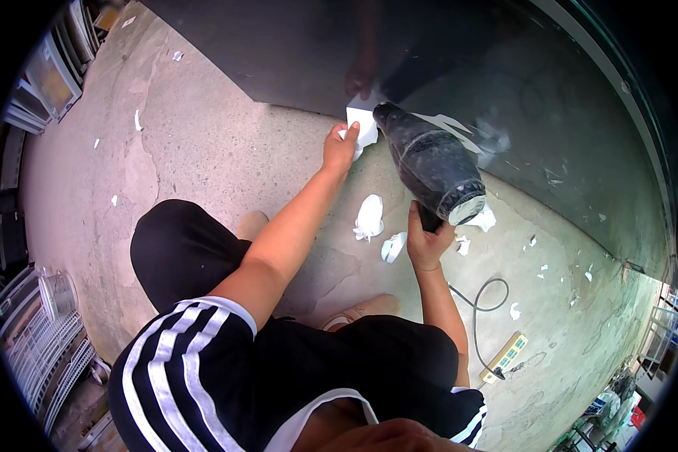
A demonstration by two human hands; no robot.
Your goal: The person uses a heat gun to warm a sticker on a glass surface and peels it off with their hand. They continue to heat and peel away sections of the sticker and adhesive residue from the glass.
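My left hand [342,148] pinches a loose flap of white sticker or paper [363,131] at the lower edge of a dark, glossy panel [294,62]. The panel mirrors the hand. In my right hand [429,240] is the handle of a black, dusty heat gun or hair dryer [432,161], its narrow nozzle close to the white piece and the panel. Behind the tool, a torn white strip [452,127] clings to the panel. Crumpled white scraps [369,217] lie on the concrete floor between my hands.
A cable [476,333] loops from near my right wrist to a yellowish power strip [504,357] on the floor. White wire racks [45,361] and framed panels [51,73] stand at the left. Small paper bits dot the floor. Bags and assorted items sit at the lower right.
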